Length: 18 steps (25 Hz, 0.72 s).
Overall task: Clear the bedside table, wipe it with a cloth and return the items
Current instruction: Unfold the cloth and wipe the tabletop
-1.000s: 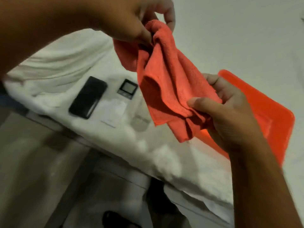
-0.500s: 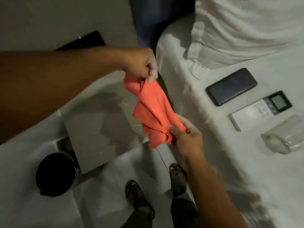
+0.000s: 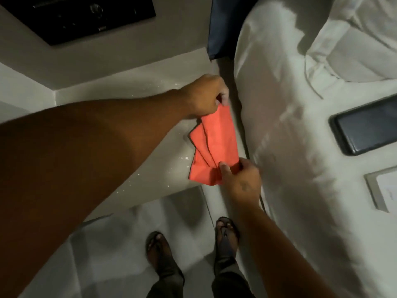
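Upper left of the frame there's a black glossy panel (image 3: 86,18) on the wall, pic's too dark to say more. Below it the bedside table (image 3: 129,117), pale top w/ wet specks. Center: left hand (image 3: 205,96) pinches the top of the folded orange cloth (image 3: 211,147), right hand (image 3: 239,181) grips the bottom edge, cloth stretched btwn them over the table's right side. Bottom center, two sandaled feet (image 3: 163,254). Right side: white bed (image 3: 290,147) w/ a black phone (image 3: 367,130) lying on it.
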Tool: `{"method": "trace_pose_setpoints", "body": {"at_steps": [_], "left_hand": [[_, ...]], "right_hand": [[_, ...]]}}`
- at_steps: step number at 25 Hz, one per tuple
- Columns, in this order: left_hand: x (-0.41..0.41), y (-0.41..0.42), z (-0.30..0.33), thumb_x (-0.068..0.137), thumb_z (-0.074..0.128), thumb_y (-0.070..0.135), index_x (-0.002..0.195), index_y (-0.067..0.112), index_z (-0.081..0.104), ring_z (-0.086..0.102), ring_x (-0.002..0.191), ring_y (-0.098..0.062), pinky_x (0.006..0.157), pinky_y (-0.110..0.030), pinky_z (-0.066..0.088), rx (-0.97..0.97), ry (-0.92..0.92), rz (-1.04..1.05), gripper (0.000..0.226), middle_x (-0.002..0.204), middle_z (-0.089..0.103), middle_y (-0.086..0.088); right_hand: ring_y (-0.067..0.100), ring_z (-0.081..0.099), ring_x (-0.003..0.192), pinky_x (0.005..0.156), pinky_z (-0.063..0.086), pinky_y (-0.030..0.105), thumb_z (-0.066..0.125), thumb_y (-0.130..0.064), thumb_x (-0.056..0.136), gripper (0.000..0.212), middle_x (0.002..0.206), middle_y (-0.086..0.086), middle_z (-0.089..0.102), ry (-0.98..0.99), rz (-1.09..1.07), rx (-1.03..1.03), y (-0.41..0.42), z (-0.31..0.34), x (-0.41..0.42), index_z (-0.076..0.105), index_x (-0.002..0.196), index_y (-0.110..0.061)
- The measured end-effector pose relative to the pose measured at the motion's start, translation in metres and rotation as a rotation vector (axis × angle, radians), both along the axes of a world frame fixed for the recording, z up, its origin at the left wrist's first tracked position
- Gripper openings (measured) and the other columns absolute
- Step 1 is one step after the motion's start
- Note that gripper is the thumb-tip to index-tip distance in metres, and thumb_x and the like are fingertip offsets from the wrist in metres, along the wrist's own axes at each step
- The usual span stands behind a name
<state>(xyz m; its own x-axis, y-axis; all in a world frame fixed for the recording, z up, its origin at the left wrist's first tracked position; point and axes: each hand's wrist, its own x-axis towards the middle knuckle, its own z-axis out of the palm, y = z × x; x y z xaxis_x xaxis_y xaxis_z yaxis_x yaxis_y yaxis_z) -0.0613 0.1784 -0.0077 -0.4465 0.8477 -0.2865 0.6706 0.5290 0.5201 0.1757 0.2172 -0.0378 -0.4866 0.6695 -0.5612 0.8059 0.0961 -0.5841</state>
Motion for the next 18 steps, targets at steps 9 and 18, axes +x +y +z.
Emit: {"method": "trace_pose_setpoints", "body": {"at_steps": [9, 18], "left_hand": [[0.065, -0.299, -0.057, 0.097, 0.031, 0.041, 0.146, -0.017, 0.035, 0.038, 0.138, -0.058, 0.118, -0.063, 0.029, -0.320, 0.344, 0.587, 0.076, 0.151, 0.037, -0.042], [0.063, -0.323, -0.103, 0.101, 0.032, 0.039, 0.156, -0.004, 0.025, 0.021, 0.154, -0.041, 0.127, -0.052, 0.013, -0.166, 0.419, 0.569, 0.071, 0.164, 0.027, -0.027]], "right_hand": [[0.037, 0.006, 0.158, 0.128, 0.008, 0.049, 0.041, -0.050, 0.103, 0.075, 0.169, 0.023, 0.010, 0.113, 0.769, 0.540, 0.000, -0.035, -0.101, 0.021, 0.160, -0.005], [0.043, 0.017, 0.155, 0.124, 0.019, 0.059, 0.034, -0.041, 0.106, 0.061, 0.165, 0.024, 0.028, 0.377, 1.283, 0.682, -0.066, -0.073, -0.081, 0.034, 0.155, -0.006]]}}
